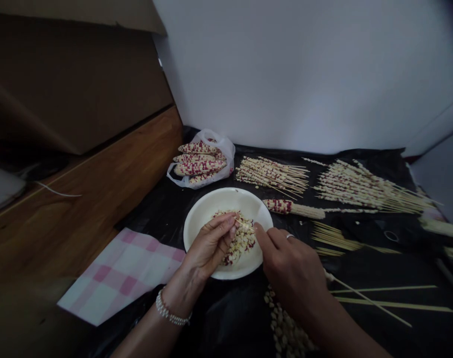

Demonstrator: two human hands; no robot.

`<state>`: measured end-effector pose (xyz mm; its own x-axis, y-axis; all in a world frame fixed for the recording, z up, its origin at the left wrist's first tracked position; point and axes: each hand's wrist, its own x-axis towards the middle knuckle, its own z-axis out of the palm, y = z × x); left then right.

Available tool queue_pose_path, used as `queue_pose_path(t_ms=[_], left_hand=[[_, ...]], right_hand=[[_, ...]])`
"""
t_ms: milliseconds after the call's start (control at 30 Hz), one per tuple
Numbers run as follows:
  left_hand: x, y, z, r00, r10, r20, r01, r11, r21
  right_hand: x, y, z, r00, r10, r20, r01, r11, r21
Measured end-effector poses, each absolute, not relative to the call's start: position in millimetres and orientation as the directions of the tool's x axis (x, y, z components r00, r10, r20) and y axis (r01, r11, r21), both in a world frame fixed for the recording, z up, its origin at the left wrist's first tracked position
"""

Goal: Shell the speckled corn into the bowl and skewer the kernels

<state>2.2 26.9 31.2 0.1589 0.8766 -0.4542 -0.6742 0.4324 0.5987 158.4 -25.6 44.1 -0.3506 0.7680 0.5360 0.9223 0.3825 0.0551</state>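
My left hand point(215, 238) is over the cream bowl point(196, 204), its thumb and fingers pinched together; what lies between them is too small to tell. Loose corn kernels point(239, 248), pale and dark red, lie in the bowl below. Closed around a thin skewer point(371, 298), my right hand point(291, 258) is at the bowl's right rim. The skewer's bare end sticks out to the lower right, with pale kernels showing by the palm. A thin pale tip spans the gap between both hands' fingertips. My right fingers hide the middle of the skewer.
Speckled corn cobs point(200, 166) fill a plastic bag behind the bowl. Kernel-strung skewers lie in a nearer bundle point(271, 174) and a right-hand bundle point(356, 186). A partly stripped cob point(293, 208), bare skewers point(334, 236), loose pale kernels point(286, 323) and a checked cloth point(118, 273) surround it.
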Motion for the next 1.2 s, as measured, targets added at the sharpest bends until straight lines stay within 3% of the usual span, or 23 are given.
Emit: queue_pose_path(t_ms=[300,833,933,1033,1100,1200], left_hand=[[-0.2,26.7,31.4,0.236,0.828,-0.509,-0.691,0.511,0.511],[4.7,20.8,30.8,0.333,0.853,-0.402,-0.538,0.522,0.661],[1.6,20.0,34.6,0.315,0.895,-0.314,-0.391,0.424,0.817],[-3.0,20.6,35.1,0.223,0.967,-0.123,-0.118,0.152,0.981],[-6.2,21.1,30.5,0.213,0.977,0.03,0.137,-0.06,0.989],[-9.5,20.7,20.4,0.355,0.927,0.117,0.422,-0.271,0.865]], right_hand=[[158.3,-27.1,45.1,-0.352,0.751,0.559,0.912,0.411,0.023],[157.0,-27.4,40.1,-0.363,0.743,0.562,0.908,0.417,0.035],[161.7,-24.4,40.0,-0.344,0.739,0.58,0.918,0.395,0.041],[167.1,-21.8,40.4,-0.317,0.737,0.598,0.937,0.343,0.073],[169.1,-20.8,40.6,-0.302,0.741,0.6,0.944,0.318,0.082],[169.1,-20.6,40.8,-0.301,0.733,0.61,0.943,0.324,0.075]])
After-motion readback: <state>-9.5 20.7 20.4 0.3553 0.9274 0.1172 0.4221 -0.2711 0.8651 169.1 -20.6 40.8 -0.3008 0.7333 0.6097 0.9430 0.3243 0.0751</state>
